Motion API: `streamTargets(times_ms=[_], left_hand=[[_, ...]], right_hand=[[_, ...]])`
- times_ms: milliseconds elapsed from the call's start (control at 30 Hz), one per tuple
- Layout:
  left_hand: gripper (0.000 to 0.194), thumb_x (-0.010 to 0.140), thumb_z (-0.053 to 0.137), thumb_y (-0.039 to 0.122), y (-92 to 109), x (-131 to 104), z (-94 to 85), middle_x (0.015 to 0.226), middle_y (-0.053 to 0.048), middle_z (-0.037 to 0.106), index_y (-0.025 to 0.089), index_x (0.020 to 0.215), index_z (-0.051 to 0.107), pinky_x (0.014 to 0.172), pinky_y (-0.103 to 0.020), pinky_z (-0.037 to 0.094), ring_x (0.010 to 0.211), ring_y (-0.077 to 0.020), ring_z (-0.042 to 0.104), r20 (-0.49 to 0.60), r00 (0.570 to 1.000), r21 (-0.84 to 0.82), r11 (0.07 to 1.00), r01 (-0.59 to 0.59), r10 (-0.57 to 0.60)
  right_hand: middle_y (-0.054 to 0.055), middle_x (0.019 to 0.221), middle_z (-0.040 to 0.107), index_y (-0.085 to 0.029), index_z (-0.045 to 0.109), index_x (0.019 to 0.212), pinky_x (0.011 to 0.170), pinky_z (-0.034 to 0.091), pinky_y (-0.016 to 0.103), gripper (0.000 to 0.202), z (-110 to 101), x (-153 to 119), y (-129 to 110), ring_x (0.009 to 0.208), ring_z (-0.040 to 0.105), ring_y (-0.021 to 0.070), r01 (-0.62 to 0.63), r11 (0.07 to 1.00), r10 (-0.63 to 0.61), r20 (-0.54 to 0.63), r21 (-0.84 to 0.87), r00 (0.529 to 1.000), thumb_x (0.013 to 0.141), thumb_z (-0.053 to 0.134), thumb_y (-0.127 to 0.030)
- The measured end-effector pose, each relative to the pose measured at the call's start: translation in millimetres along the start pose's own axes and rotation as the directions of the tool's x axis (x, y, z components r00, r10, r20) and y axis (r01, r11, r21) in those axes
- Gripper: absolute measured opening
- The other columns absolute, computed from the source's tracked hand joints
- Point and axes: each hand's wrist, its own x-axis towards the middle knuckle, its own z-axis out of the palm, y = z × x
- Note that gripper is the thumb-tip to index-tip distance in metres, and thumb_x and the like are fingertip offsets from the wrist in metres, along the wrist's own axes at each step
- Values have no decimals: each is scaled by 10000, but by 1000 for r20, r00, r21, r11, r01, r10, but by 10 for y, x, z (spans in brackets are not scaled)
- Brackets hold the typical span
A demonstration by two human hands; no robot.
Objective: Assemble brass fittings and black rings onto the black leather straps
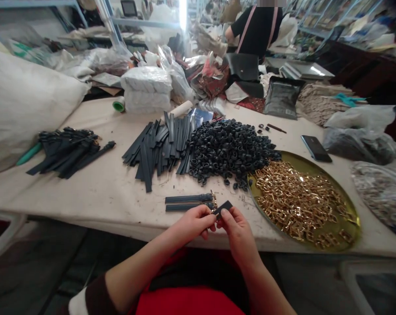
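Observation:
Both hands meet at the front edge of the table, closed on one dark strap (224, 209). My left hand (198, 220) pinches its near end, where a bit of gold shows between the fingers. My right hand (236, 223) grips the strap with the thumb on top, its flat end sticking out above. Just behind my left hand lie two finished-looking straps (188, 199) side by side, with gold buckles at their right ends. Farther back are a heap of loose dark straps (165, 144) and a pile of small black loops (229, 151). A gold tray (345, 197) holds many gold buckles (293, 199).
At the left, a bundle of buckled straps (69, 151) lies beside a large white sack (27, 100). A phone (316, 148) and plastic bags (358, 131) are at the right. Wrapped packs (147, 89) and scraps line the back, where a person (259, 30) stands.

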Motion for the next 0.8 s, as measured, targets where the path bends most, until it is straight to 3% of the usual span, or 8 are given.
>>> streamTargets(times_ms=[300, 500, 700, 800], left_hand=[[192, 723, 503, 331, -49, -32, -39, 621, 19, 522, 143, 682, 507, 455, -177, 385, 508, -70, 447, -38, 998, -67, 996, 56, -58], [192, 724, 484, 339, -166, -13, -26, 577, 35, 502, 152, 683, 499, 423, -169, 361, 464, -64, 429, -49, 997, -63, 997, 52, -55], [226, 737, 471, 364, -151, -103, -17, 565, 38, 484, 150, 670, 489, 411, -170, 350, 466, -66, 412, -30, 998, -24, 998, 56, -57], [229, 749, 458, 368, -136, -154, -19, 571, 40, 491, 152, 676, 482, 405, -175, 347, 445, -62, 414, -29, 999, 33, 999, 30, -29]], right_hand=[[-50, 536, 551, -169, 538, 725, 486, 416, 184, 163, 79, 29, -6, 471, 484, 61, -227, 932, 202, 116, 282, 972, 717, 614, -313], [-40, 551, 548, -155, 549, 721, 498, 424, 184, 169, 69, -2, 19, 496, 502, 66, -281, 915, 238, 174, 290, 955, 732, 595, -317], [-35, 621, 578, -160, 563, 775, 534, 438, 191, 167, 94, -84, 9, 528, 504, 62, -236, 949, 201, 177, 207, 963, 702, 635, -292], [-39, 600, 569, -151, 572, 734, 509, 428, 171, 187, 98, -120, -29, 513, 493, 51, -353, 893, 311, 186, 279, 932, 639, 682, -268]])
